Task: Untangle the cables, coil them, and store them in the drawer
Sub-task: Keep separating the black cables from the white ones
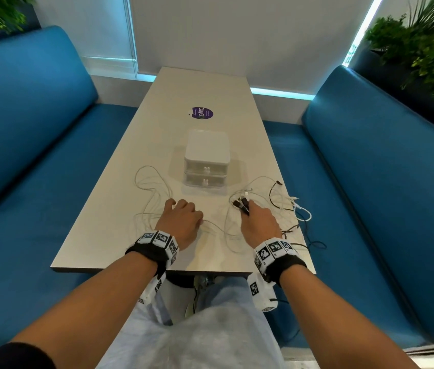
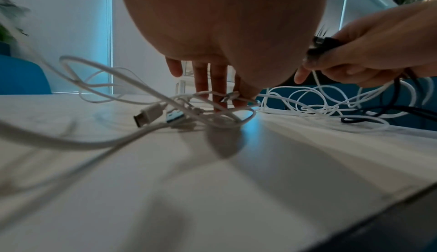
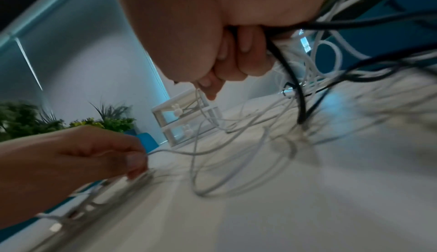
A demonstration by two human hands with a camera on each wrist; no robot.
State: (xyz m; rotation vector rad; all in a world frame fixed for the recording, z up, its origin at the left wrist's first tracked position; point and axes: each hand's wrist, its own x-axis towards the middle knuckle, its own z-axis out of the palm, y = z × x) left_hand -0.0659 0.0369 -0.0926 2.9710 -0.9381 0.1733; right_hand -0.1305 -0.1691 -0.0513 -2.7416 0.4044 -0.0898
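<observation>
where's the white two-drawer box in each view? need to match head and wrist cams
Head: white drawer box at table centre, beyond and between both hands, drawers shut.
Left wrist: mostly hidden behind the left hand's fingers; only slivers show.
Right wrist: left of centre, tilted in frame, under the right hand.
Shared landmark: the tangle of white cables on the table, seen in all three.

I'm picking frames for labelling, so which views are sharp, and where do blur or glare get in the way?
Head view: sharp, with wide-angle bending at the edges. Left wrist view: the white cables nearest the lens smear, and blue glare sits on the table. Right wrist view: strong motion blur throughout, though the drawer unit stays readable.
</observation>
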